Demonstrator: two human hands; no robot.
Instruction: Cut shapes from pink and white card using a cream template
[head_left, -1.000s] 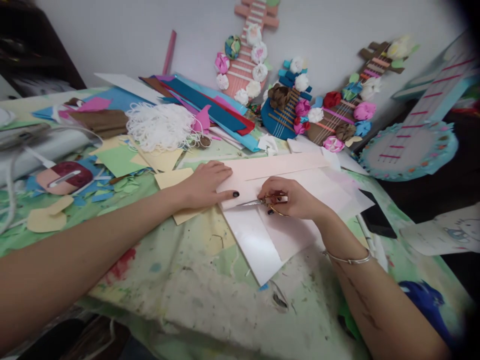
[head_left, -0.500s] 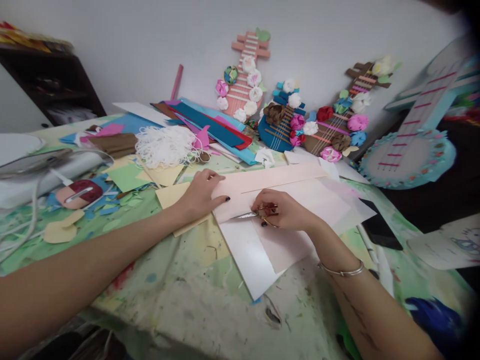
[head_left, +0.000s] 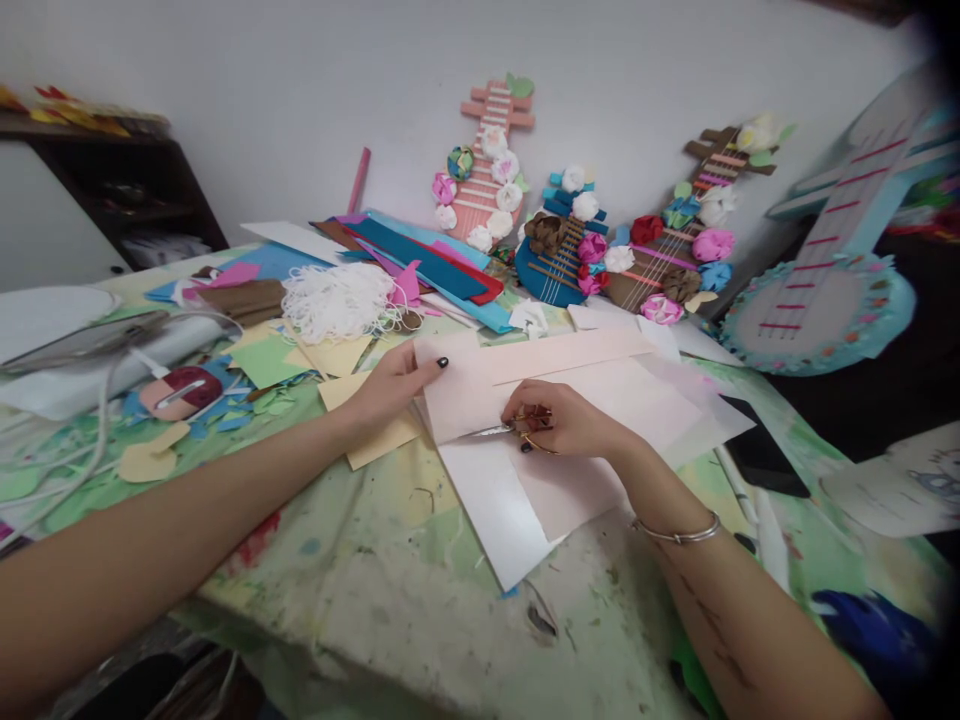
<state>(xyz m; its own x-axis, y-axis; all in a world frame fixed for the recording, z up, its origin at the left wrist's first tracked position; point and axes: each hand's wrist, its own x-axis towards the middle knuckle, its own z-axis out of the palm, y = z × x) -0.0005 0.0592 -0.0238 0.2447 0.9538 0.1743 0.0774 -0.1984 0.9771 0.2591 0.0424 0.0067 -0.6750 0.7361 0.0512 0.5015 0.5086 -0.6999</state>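
My left hand (head_left: 391, 385) pinches the left side of a pale pink sheet of paper (head_left: 469, 400), thumb on top and the other fingers mostly hidden beneath. In my right hand (head_left: 583, 420) is a pair of scissors (head_left: 491, 431), its blades pointing left along the sheet's near edge. Whether the blades are apart I cannot tell. Under the sheet lies a white board (head_left: 487, 510), with another pale pink piece (head_left: 577, 495) on its right part. A long peach strip (head_left: 570, 352) rests beyond my right hand.
String (head_left: 337, 300) is heaped beyond my left hand, beside stacked coloured card (head_left: 420, 255). Paper-flower-covered instrument models (head_left: 559, 250) lean on the wall. A phone (head_left: 765, 450) lies right; a glue gun (head_left: 180, 390) and paper scraps are left.
My left hand has gone from lying on the sheet to gripping its left side, which is now raised a little. My right hand stays in place with the scissors. The view has shifted slightly.
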